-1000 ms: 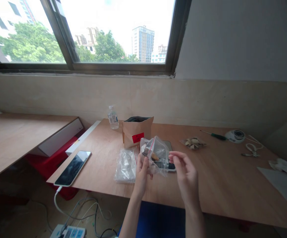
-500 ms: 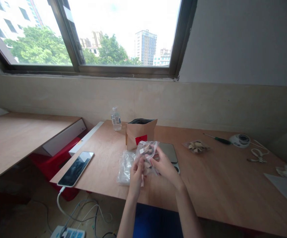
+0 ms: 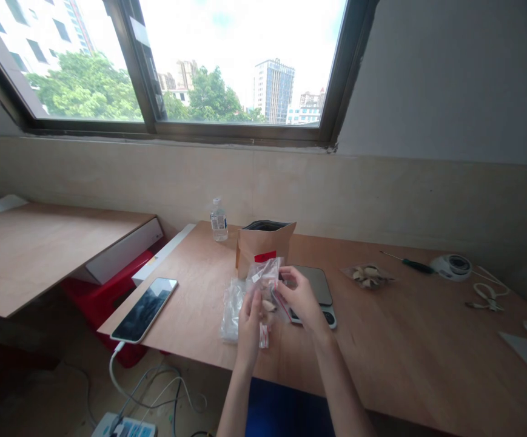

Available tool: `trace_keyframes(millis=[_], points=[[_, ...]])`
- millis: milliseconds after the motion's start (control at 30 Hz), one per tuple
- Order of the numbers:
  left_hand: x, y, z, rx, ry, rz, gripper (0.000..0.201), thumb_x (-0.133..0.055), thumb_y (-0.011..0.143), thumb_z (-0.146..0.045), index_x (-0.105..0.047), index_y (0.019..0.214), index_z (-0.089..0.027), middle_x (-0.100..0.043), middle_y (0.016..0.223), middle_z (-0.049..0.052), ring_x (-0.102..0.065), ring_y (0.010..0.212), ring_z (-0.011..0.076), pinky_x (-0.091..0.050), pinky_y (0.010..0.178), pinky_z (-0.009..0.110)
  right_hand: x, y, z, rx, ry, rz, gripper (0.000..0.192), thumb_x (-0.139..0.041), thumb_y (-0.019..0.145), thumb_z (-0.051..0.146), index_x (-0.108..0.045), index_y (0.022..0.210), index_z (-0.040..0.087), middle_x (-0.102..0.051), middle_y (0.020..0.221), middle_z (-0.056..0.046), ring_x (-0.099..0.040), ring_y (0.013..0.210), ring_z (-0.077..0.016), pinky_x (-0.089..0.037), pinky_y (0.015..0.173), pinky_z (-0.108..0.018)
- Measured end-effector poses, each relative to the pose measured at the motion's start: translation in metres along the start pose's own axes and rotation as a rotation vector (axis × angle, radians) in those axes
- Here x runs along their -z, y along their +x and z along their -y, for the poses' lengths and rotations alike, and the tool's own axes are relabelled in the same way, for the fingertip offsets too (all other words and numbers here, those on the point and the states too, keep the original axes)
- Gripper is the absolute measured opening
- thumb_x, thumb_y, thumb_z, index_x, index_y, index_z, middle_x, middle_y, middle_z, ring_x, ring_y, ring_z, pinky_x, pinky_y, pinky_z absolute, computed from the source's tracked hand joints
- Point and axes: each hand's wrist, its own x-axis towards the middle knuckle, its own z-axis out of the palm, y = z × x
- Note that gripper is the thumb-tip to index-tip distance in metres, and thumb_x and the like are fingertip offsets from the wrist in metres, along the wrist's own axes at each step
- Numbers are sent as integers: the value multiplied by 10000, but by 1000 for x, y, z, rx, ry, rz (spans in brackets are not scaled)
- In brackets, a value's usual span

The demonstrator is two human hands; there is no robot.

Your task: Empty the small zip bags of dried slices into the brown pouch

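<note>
Just below the middle of the frame, both my hands meet over the near edge of the wooden table (image 3: 409,358), and between them I hold a small clear zip bag (image 3: 267,285) with a red strip at its mouth and a few pale pieces inside. My left hand (image 3: 249,321) grips the bag's lower part, fingers curled narrow around the plastic, while my right hand (image 3: 302,297) pinches its upper edge between thumb and fingertips. The bag is lifted off the tabletop and sags between the two grips. Directly behind it, toward the centre of the frame, stands a brown paper pouch (image 3: 263,244) with a red label, its top open. To the right of my hands lies a flat grey kitchen scale (image 3: 315,285), partly covered by my right hand. Left of my left hand a heap of empty clear bags (image 3: 232,306) rests on the table. Farther left, at the table's corner, a phone (image 3: 145,309) lies face up with a white cable hanging from it. A small water bottle (image 3: 218,220) stands behind the pouch by the wall. Toward the right of the frame sit another filled bag (image 3: 369,275), a green-handled screwdriver (image 3: 409,263), and a round white tape reel (image 3: 455,266).
</note>
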Motion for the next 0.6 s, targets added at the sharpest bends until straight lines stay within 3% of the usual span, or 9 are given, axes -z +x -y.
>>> trace_keyframes(millis=[133,333,600], points=[[0,3,7,93,-173,12,335,-547,822,-379,-627,1089,-192,-644,1133,48,-586,1038,159,-478,821,222,2,-3,4,1,-9,-22,312,-683,675,396,-638,888,173,-668,870,-50,-622,814,-186,-503,706,-288],[-1,0,3,271,-356,76,407,-530,820,-412,-565,1161,-192,-679,1008,53,-626,612,108,-467,459,188,1,-3,3,8,76,-62,349,-700,668,405,-621,913,170,-650,902,-55,-614,870,-192,-519,703,-286],[-4,-1,-4,319,-447,78,371,-542,824,-340,-575,1141,-150,-683,1013,84,-665,717,154,-523,546,224,1,-1,3,60,144,-129,338,-698,688,389,-603,930,172,-643,953,-68,-617,887,-196,-526,723,-313]])
